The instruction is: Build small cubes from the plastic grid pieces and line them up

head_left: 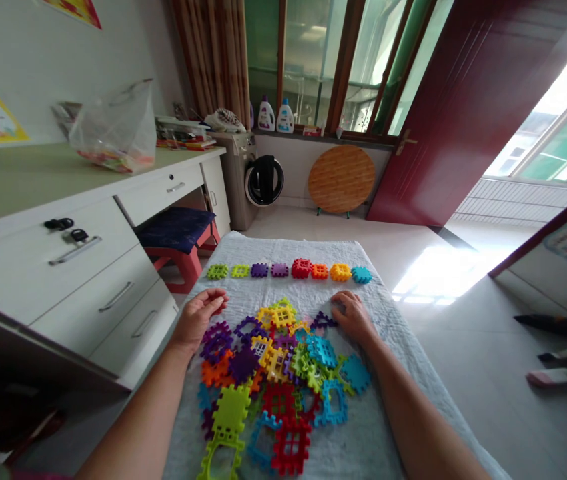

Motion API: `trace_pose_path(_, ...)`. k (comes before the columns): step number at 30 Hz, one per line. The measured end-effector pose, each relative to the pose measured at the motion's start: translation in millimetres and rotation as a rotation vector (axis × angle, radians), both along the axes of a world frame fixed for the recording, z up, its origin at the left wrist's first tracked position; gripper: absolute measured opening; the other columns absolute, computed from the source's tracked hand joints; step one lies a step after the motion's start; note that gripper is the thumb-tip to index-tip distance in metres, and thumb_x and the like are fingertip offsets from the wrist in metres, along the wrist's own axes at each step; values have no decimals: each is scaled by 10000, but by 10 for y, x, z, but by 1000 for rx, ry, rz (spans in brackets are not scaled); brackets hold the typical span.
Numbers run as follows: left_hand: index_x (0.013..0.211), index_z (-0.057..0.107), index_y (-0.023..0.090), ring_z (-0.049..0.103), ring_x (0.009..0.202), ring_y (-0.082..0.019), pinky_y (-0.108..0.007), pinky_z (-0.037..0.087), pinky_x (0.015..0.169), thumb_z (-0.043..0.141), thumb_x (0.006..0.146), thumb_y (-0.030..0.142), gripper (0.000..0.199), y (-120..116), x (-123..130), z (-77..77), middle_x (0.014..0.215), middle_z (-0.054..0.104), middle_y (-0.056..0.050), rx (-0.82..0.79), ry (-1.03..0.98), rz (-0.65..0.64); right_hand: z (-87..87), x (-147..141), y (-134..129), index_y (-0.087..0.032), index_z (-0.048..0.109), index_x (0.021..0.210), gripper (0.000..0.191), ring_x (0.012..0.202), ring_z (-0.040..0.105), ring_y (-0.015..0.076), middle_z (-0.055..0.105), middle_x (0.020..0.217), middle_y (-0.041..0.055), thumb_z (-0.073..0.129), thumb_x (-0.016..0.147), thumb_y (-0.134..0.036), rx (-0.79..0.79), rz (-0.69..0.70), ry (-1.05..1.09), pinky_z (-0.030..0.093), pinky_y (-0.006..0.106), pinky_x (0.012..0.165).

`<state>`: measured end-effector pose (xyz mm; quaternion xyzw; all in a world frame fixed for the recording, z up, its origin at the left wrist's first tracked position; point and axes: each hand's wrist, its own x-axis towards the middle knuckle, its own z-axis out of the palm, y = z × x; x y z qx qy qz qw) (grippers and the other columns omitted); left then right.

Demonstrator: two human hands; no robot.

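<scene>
My left hand (202, 315) hovers at the left side of a heap of plastic interlocking pieces, thumb pressed against the fingers, and no piece shows in it. On the heap's other side my right hand (354, 316) is loosely curved, thumb and forefinger slightly apart. Its thumb tip is beside a purple triangular piece (322, 321); whether they touch I cannot tell. Nearby lie a blue square piece (321, 350), a yellow window piece (277, 363), a dark purple square piece (243, 364), a lime square piece (232, 408) and a red window piece (291, 445).
Beyond my hands, a row of small stacks sorted by colour runs across the cloth-covered table (283, 250), with a taller red stack (301, 268) among them. A stool (178, 233) and white drawers (108, 293) stand left. A washing machine (243, 180) is farther back.
</scene>
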<state>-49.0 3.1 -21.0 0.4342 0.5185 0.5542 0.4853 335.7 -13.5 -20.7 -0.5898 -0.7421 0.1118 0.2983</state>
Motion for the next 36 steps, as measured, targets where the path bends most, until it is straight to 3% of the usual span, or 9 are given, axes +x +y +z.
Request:
trace_pose_path(2,920,658,174,627,745,-145,-269,498,710,739,646,373,348,1,15,-7,846,697,-32,3,16,0,64,-122,-10,-193,632,983,237,987,547,228,632,1021,65,585,752,-202,-52,56,12,395,394,928)
trace_pose_path(5,919,652,171,628,750,-149,-275,504,722,729,647,379,351,0,39,-3,839,695,-35,13,37,12,200,-422,-31,-196,627,1064,318,1033,530,226,625,1102,71,625,748,-229,-120,247,-3,401,372,937)
trace_pose_path(10,903,648,164,632,768,-166,-305,521,742,713,652,402,352,-21,67,16,846,689,-47,36,113,0,373,-938,38,-160,583,1197,575,1066,495,264,573,1185,123,733,662,-310,-158,421,-157,389,402,960)
trace_pose_path(16,911,644,161,636,767,-177,-320,534,738,701,663,441,379,-22,72,3,849,683,-53,52,171,-11,399,-1131,174,-129,655,1034,436,958,526,248,602,960,104,744,652,-319,-181,471,-260,399,393,916)
trace_pose_path(21,924,642,162,634,763,-175,-313,525,735,698,677,428,366,3,57,-40,853,684,-51,46,173,-27,431,-756,275,-162,630,1081,456,970,510,228,562,1028,87,737,653,-276,-62,345,-148,411,359,890)
trace_pose_path(25,926,639,161,635,760,-179,-299,516,713,696,682,434,371,20,45,-75,848,686,-51,44,183,-42,506,-149,562,-192,625,1099,438,971,502,231,551,1051,81,708,673,-252,22,70,-175,391,373,900)
trace_pose_path(28,936,636,164,637,768,-181,-296,512,720,692,689,437,372,25,38,-89,849,686,-47,51,196,-49,522,259,820,-214,643,1078,428,967,503,235,555,1044,73,719,662,-273,-23,-79,-245,384,371,894)
trace_pose_path(31,939,638,164,640,769,-187,-299,511,721,691,688,443,379,23,36,-91,850,688,-49,53,214,-48,482,488,1011,-225,664,1034,396,956,517,224,564,1003,57,729,645,-261,-80,-101,-306,371,365,911)
trace_pose_path(36,927,643,170,640,759,-188,-296,509,708,693,684,440,368,14,45,-76,841,696,-50,51,210,-49,421,572,1167,-214,659,1072,431,977,522,228,566,1014,59,716,646,-229,-100,-90,-321,356,376,941)
